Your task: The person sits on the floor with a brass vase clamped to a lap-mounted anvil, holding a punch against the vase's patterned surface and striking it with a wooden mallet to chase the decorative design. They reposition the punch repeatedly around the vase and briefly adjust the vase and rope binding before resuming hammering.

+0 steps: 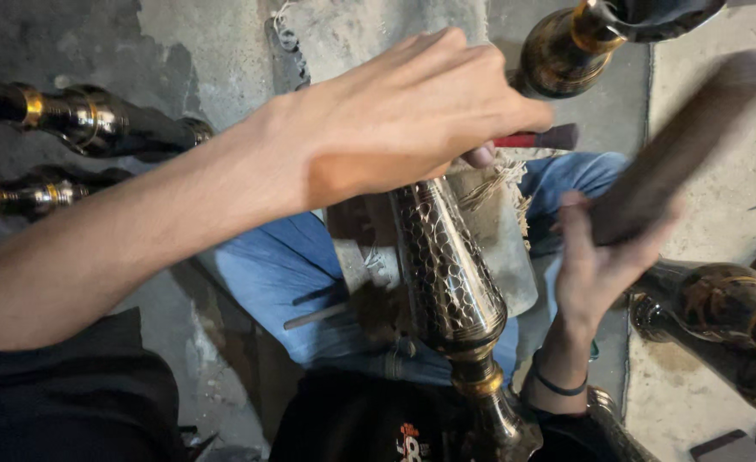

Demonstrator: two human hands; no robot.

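My left hand (pixel 412 111) pinches a red-handled punch (pixel 536 138) tight on the engraved brass vase (pixel 446 265), whose long axis runs from 12 down to 6 across my lap; my right hand (pixel 596 265) at 3 o'clock is closed round a blurred wooden mallet (pixel 677 145), nearer the tool's butt. Bare concrete floor (pixel 207 51), with more vases (pixel 95 120) at 9 and 4

- The wooden mallet (pixel 681 145) at two o'clock is smeared by motion blur; its outline is unclear.
- The right hand (pixel 600 265) is blurred too.
- The left hand (pixel 412 111) hides the engraved vase's (pixel 450 274) upper end and most of the red-handled tool (pixel 536 138).
- The vase's base is cut off at six o'clock.
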